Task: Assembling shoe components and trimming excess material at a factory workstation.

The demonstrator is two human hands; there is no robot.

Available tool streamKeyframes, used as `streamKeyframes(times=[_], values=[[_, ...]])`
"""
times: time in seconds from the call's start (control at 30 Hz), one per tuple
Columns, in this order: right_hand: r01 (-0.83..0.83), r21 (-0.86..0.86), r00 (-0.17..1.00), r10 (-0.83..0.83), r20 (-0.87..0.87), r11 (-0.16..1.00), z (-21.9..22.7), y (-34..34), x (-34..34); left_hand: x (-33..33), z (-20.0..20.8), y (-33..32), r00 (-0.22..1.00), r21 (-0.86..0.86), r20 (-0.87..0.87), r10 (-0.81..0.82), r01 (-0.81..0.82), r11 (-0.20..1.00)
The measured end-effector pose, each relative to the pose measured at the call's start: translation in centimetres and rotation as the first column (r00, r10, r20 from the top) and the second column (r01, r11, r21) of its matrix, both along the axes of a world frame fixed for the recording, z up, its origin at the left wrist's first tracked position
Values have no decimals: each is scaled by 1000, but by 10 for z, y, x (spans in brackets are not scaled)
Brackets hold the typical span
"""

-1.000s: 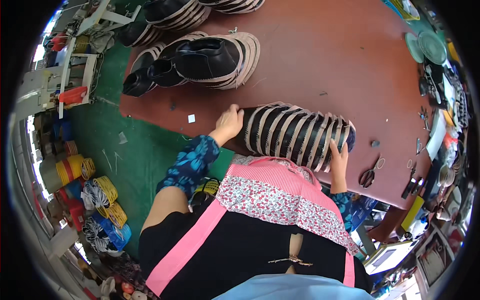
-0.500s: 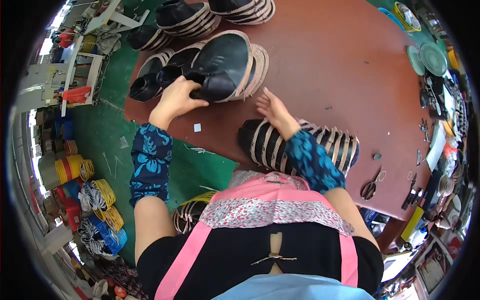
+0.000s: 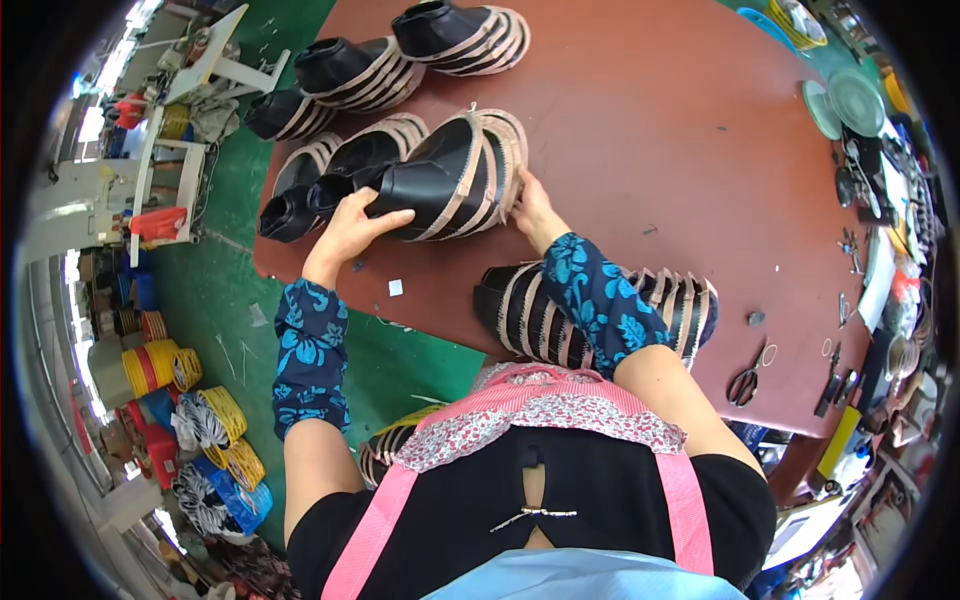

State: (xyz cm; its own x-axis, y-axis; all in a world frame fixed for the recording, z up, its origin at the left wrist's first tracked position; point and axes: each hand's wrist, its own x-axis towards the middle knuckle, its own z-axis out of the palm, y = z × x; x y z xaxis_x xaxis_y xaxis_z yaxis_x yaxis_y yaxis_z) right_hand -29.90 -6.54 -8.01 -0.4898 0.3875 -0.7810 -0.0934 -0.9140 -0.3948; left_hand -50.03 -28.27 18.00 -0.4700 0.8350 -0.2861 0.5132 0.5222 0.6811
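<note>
Two hands on black boot uppers

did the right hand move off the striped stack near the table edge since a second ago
Yes. The right hand left the near striped stack and went up the table to the far stack of black uppers.

The broad middle of the brown table lies bare from about 12 to 3 o'clock of the black shoe-upper stack, giving open passage there. At 6 o'clock a second striped stack blocks the near edge. At 9 and 10 o'clock more stacks crowd the table's left rim. At 12 o'clock another stack stands well apart. Scissors and small tools line the right edge around 4 o'clock, plates at 2 o'clock.
</note>
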Motion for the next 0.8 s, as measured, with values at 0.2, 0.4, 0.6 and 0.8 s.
streamKeyframes(times=[0.2,0.4,0.6,0.8], values=[[-38,-206,993,14,-117,978,16,6,15,28,16,22,998,-113,-54,-21,15,994],[-348,-179,933,323,-156,920,7,46,39,20,3,19,920,-15,375,116,-119,993],[-396,-121,918,388,-80,910,-11,65,70,31,1,42,879,41,441,181,-221,974],[40,244,945,43,-324,969,96,74,109,49,-25,35,457,115,828,324,-705,699]])
